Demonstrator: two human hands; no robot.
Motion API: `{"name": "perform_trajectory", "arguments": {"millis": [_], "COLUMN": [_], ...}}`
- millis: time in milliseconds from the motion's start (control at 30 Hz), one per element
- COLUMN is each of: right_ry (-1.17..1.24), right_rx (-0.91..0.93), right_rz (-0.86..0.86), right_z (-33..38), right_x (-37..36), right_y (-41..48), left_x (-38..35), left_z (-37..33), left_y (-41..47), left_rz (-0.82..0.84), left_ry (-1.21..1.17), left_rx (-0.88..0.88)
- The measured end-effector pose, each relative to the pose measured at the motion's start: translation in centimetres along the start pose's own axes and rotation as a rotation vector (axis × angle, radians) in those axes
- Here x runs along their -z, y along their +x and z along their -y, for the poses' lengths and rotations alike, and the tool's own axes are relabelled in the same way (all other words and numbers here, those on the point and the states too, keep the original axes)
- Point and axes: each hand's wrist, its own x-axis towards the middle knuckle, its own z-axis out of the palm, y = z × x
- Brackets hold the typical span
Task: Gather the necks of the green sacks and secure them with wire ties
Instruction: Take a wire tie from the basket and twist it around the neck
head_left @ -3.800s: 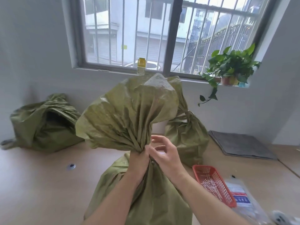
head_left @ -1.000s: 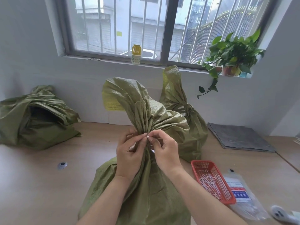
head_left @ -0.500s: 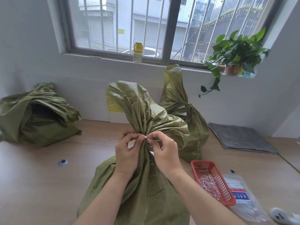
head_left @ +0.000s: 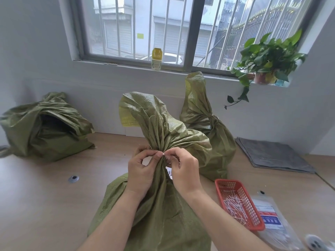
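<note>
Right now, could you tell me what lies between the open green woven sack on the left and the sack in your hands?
The head view shows bare light wooden table there, with a small round silver disc on it.

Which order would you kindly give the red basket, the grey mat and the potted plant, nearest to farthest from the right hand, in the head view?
1. Red basket, on the table just right of the right hand, which pinches the wire tie.
2. Grey mat, farther back on the right.
3. Potted plant, up on the windowsill, far right.
</note>
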Motion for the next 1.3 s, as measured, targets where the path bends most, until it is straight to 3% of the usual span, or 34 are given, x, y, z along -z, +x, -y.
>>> {"name": "perform_trajectory", "arguments": {"millis": [367,633,1300], "right_ry": [0.107,0.060,0.114], "right_rx": [-0.067,0.047,0.024], "right_rz": [0.063,0.064,0.022], "right_z": [0.2,-0.1,0.2], "right_x": [0.7,0.4,0.6], "right_y": [-0.6,-1.2,-2.6], "left_x": [0.2,0.3,0.9], "left_z": [-0.3,-1.4,-2.6], "left_y": [-0.9,-1.9,-3.2], "left_rz": [0.039,-0.008,0.038], "left_ry": [-0.014,-0.298,-0.263], "left_rx": [0.075,0.313,0.284]}}
